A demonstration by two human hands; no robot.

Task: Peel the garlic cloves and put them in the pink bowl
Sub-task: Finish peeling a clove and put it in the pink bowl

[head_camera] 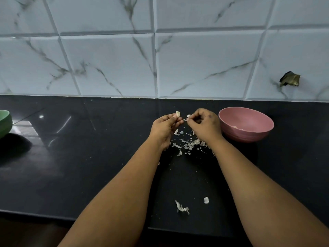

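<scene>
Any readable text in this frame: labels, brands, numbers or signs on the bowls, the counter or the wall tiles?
None: no words, numbers or signs show.
Pink bowl: plain, no marking.
Green bowl: plain on the part in view; the rest is cut off by the frame edge.
Wall tiles: grey veining only.
Black counter: unmarked.

— What stands to the right of the right hand (203, 124)?
— The round pink plastic bowl (246, 123), just beside that hand, its open mouth uncovered from above. Bare counter lies beyond it to the right.

— And between the two hands?
— A narrow gap, with the left hand (164, 126) close by; below them a scatter of pale papery garlic skins (188, 143) litters the glossy black stone counter (89, 157).

— Room on the left?
— A wide bare stretch of counter, open as far as the green rounded bowl (4, 123) at the frame's edge.

— Behind?
— The white marble-patterned tiled wall (160, 59) closes off the back, with a strip of counter before it.

— Nearer the person?
— Two stray peel scraps (182, 208) between the forearms.
</scene>
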